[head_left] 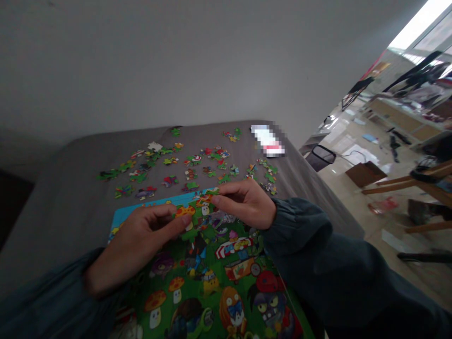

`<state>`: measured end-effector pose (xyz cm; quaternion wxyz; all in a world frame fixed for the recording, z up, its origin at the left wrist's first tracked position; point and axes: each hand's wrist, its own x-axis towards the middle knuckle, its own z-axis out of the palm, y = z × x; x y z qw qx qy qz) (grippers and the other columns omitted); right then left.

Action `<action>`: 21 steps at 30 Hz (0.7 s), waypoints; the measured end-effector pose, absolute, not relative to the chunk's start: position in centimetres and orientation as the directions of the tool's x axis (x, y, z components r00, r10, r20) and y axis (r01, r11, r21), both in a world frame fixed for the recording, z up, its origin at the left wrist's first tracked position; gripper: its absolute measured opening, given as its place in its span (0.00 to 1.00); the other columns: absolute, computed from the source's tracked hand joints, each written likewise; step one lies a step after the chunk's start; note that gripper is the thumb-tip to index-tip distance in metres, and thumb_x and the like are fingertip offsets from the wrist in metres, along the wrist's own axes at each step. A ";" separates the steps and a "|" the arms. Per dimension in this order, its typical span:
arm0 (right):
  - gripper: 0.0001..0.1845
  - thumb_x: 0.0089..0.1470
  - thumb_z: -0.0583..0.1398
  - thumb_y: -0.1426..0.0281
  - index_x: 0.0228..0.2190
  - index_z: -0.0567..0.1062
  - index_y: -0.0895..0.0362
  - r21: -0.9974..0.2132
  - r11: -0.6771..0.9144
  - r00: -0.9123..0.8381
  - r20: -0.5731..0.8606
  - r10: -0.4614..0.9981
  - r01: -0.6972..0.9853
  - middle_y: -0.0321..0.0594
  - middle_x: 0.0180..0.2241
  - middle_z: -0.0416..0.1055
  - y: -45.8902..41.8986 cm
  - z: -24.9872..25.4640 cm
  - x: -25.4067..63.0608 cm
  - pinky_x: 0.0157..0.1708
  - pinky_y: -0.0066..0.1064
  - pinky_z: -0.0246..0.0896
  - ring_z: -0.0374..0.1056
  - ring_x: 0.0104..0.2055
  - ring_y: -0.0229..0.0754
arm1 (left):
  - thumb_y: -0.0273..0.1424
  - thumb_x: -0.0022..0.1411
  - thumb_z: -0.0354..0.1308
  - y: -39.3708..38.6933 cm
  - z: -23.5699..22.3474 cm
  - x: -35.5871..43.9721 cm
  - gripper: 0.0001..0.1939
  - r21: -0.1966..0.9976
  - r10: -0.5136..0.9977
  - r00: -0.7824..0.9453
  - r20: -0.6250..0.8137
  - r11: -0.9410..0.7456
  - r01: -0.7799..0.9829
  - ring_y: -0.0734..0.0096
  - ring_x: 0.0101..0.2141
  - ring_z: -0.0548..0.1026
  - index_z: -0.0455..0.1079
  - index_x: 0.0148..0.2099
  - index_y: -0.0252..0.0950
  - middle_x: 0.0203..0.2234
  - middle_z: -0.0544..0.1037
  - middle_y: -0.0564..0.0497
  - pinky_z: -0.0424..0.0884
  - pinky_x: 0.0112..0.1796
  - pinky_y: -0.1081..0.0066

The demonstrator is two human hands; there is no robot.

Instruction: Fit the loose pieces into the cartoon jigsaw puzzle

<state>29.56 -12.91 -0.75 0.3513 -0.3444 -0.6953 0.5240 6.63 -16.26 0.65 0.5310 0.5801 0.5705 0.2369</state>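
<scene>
A colourful jigsaw puzzle board (pixel 197 287), with cartoon mushrooms and other characters on green and a blue strip at its far edge, lies in front of me. My right hand (pixel 243 205) is at the board's far side, pinching a small puzzle piece (pixel 213 191) with green and orange on it between thumb and index finger. To its left, my left hand (pixel 144 235) rests over the board's upper left. Its thumb and index finger are curled together by an orange mushroom picture; whether a loose piece is between them is unclear.
Several loose puzzle pieces (pixel 170 181) are scattered over the grey cloth (pixel 84 174) beyond the board. A phone with a lit, blurred screen (pixel 268 141) lies at the back right. A pale wall rises behind. Past the right edge, a cardboard box (pixel 365 174) and wooden legs stand on shiny floor.
</scene>
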 end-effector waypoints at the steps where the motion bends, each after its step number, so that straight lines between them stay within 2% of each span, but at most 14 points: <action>1: 0.20 0.61 0.60 0.55 0.26 0.75 0.58 -0.969 0.220 -0.517 0.132 0.845 0.111 0.33 0.23 0.61 -12.9 -0.8 29.6 0.26 0.29 0.50 0.53 0.26 0.33 | 0.56 0.51 0.64 -16.3 0.7 6.6 0.23 0.888 0.912 0.238 -0.335 0.221 0.404 0.65 0.22 0.76 0.75 0.26 0.40 0.20 0.79 0.52 0.73 0.21 0.71; 12: 0.20 0.59 0.60 0.56 0.24 0.74 0.58 -0.981 0.166 -0.512 0.094 0.854 0.096 0.32 0.21 0.59 -12.9 -0.7 29.5 0.25 0.29 0.48 0.52 0.25 0.33 | 0.52 0.52 0.66 -16.1 0.4 6.4 0.21 0.887 0.925 0.239 -0.295 0.172 0.428 0.68 0.21 0.72 0.72 0.24 0.39 0.18 0.75 0.54 0.69 0.20 0.73; 16: 0.19 0.60 0.61 0.56 0.26 0.75 0.59 -0.980 0.179 -0.516 0.111 0.849 0.085 0.32 0.21 0.61 -12.8 -1.0 29.5 0.25 0.28 0.49 0.53 0.25 0.32 | 0.52 0.51 0.66 -16.1 0.3 6.5 0.22 0.892 0.921 0.250 -0.298 0.175 0.417 0.71 0.20 0.70 0.71 0.23 0.38 0.18 0.74 0.55 0.66 0.19 0.75; 21: 0.18 0.60 0.61 0.57 0.28 0.77 0.59 -0.971 0.237 -0.520 0.181 0.835 0.044 0.34 0.24 0.66 -12.7 -1.1 29.4 0.26 0.27 0.55 0.58 0.26 0.32 | 0.54 0.54 0.63 -16.2 0.5 6.5 0.23 0.883 0.920 0.242 -0.309 0.183 0.431 0.68 0.20 0.72 0.72 0.25 0.38 0.18 0.76 0.53 0.66 0.19 0.73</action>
